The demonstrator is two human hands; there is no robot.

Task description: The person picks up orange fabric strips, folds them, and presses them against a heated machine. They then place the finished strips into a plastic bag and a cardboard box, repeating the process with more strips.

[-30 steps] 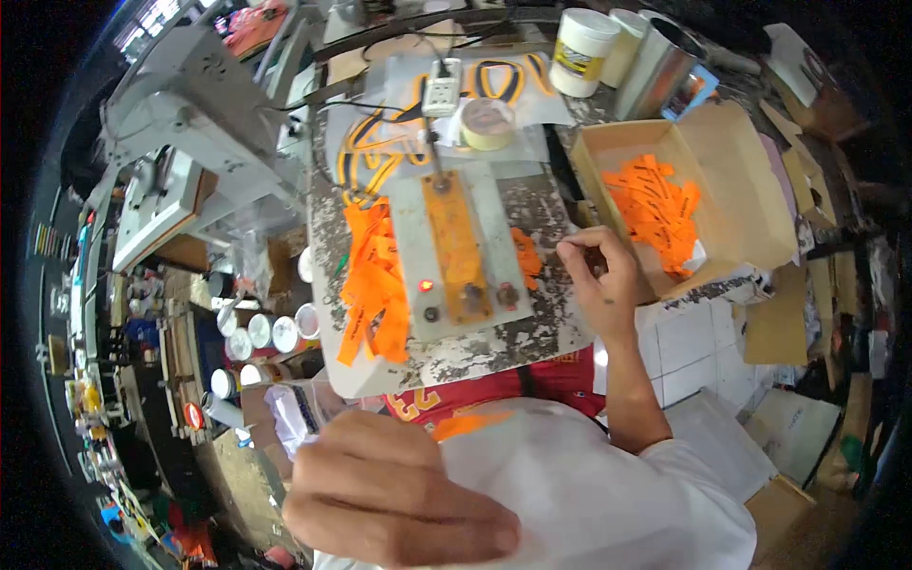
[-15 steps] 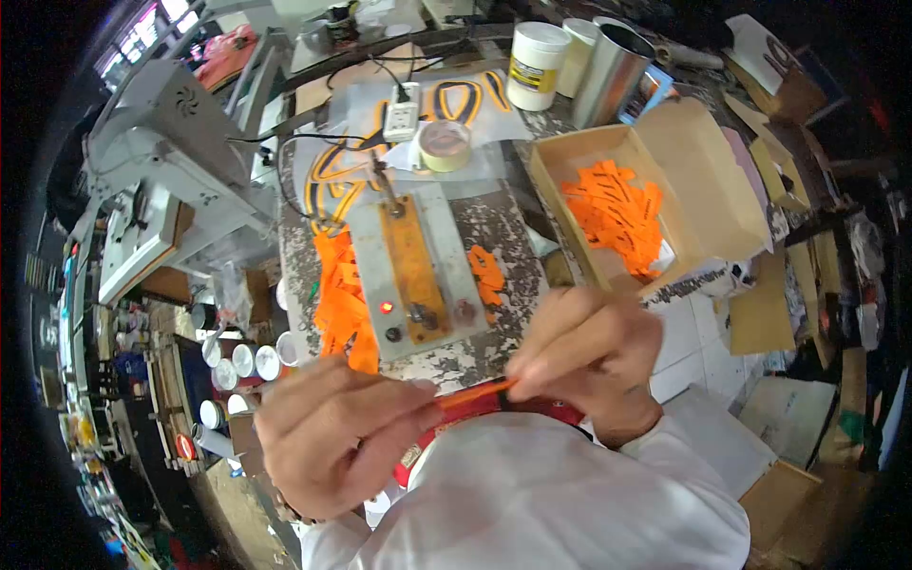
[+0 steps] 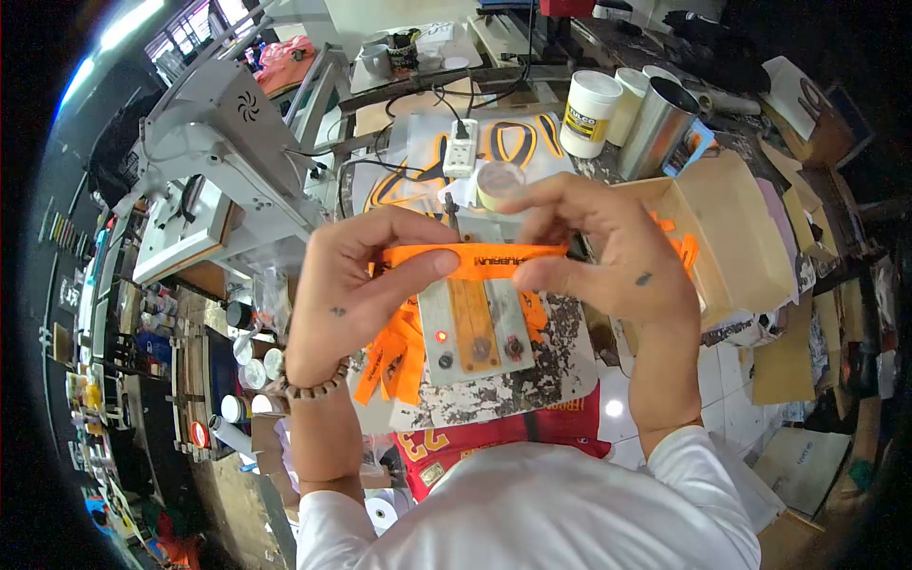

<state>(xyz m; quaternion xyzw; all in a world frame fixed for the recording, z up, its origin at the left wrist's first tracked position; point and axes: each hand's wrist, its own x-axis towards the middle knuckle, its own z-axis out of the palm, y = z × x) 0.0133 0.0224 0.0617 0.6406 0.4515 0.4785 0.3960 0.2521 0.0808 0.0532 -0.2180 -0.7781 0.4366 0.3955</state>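
Observation:
An orange fabric strip [image 3: 475, 260] with dark printed lettering is stretched level between my hands, above the metal device. My left hand [image 3: 366, 285] is closed on its left end, thumb in front and fingers behind. At the right end, my right hand [image 3: 617, 252] has its thumb at the lower edge and its fingers curled behind. Below lies the grey metal device [image 3: 518, 342] with a yellow-orange centre strip and a lit red lamp. More orange strips [image 3: 391, 366] are heaped at its left side, and a few lie at its right.
On the right, an open cardboard box [image 3: 741, 228] contains more orange strips. White tubs [image 3: 591, 114] and a metal cylinder [image 3: 658, 128] stand at the back. A power strip [image 3: 461, 149] and tape roll [image 3: 498, 182] lie behind the device. A grey press machine [image 3: 214, 142] stands left.
Both hands have risen and moved forward from near my lap to above the device, carrying the orange strip. Its printed face now shows. The camera view has tilted up.

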